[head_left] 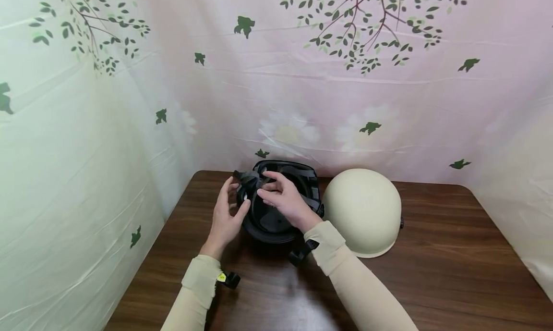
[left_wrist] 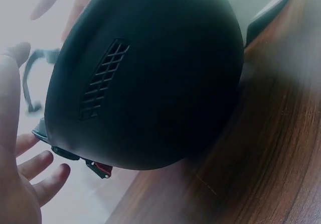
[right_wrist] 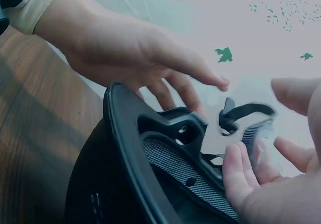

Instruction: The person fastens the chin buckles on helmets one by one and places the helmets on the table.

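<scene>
A black hard-shell mask (head_left: pixel 273 218) lies on the table with its hollow side up, showing grey straps and a textured lining (right_wrist: pixel 173 166). Its outer shell (left_wrist: pixel 150 83) has a grid-like vent. My left hand (head_left: pixel 226 215) is at its left edge, thumb and fingers spread apart, fingertips by the small clips (left_wrist: pixel 65 153) on the rim. Over the left part of the opening is my right hand (head_left: pixel 285 199), fingers loosely bent beside a loose strap with a black buckle (right_wrist: pixel 228 123). Whether its fingertips touch the strap is hard to tell.
A beige helmet (head_left: pixel 363 211) sits dome up, close to the right of the mask. The brown wooden table (head_left: pixel 453 254) meets a curtain (head_left: pixel 302 95) printed with leaves and branches at the back. A small camera is strapped at each wrist.
</scene>
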